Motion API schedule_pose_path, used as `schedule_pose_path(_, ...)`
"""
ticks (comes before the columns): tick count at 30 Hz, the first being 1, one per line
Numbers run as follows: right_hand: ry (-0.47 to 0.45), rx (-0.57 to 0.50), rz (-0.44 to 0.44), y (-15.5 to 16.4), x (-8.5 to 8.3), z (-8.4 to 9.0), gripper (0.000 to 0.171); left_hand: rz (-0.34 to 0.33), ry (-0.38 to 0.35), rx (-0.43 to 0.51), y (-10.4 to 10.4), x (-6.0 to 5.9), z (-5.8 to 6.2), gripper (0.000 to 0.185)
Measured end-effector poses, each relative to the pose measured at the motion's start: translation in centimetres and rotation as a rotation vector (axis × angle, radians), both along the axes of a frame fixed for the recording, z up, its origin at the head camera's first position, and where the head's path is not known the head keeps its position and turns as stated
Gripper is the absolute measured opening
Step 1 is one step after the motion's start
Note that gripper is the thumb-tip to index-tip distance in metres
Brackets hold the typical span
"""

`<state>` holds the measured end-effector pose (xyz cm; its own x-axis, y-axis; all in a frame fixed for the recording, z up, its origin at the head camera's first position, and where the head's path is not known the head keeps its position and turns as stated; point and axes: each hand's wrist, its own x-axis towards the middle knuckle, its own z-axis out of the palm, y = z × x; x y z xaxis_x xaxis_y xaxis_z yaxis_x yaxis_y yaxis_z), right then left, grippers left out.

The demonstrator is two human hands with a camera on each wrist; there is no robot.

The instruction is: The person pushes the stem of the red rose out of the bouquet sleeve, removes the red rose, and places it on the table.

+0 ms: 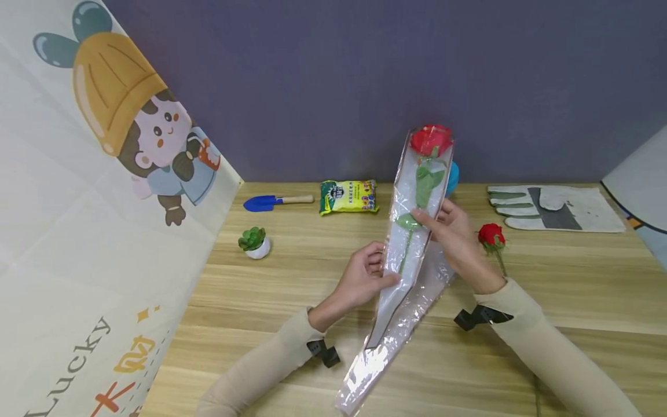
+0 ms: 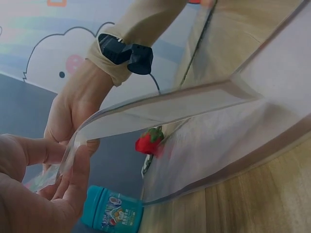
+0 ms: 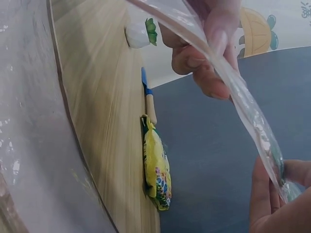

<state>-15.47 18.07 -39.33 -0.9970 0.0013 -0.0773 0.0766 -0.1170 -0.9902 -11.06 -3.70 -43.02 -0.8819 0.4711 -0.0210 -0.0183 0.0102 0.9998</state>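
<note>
Both hands hold a long clear plastic sleeve [image 1: 403, 289] tilted above the wooden table [image 1: 292, 289]. A red rose [image 1: 430, 139] with green stem and leaves sits inside it, bloom at the top. My left hand [image 1: 379, 273] pinches the sleeve's left edge midway, thumb on the front. My right hand [image 1: 431, 223] pinches the right side near the lower leaf. In the left wrist view my left hand [image 2: 73, 174] grips the film edge, facing my right hand [image 2: 68, 114]. A second red rose [image 1: 491, 234] lies on the table just right of my right hand.
Along the back edge lie a blue trowel [image 1: 276, 201], a yellow bag [image 1: 348, 197] and grey work gloves [image 1: 552, 207]. A teal container [image 2: 112, 213] stands behind the sleeve. A small succulent pot [image 1: 254, 242] sits at the left. A cartoon-print cloth [image 1: 94, 231] hangs left.
</note>
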Motion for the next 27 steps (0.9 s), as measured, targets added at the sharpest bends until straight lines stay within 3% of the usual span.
schedule_pose_path(17,-0.005,0.009,-0.025,-0.6,0.3,-0.5,0.03,0.047,0.002,0.006,0.0,0.0,0.0,0.047)
schedule_pose_path(27,0.039,0.043,-0.013,-0.9,0.9,-1.1,0.045,0.063,0.012,0.007,0.0,0.0,0.0,0.048)
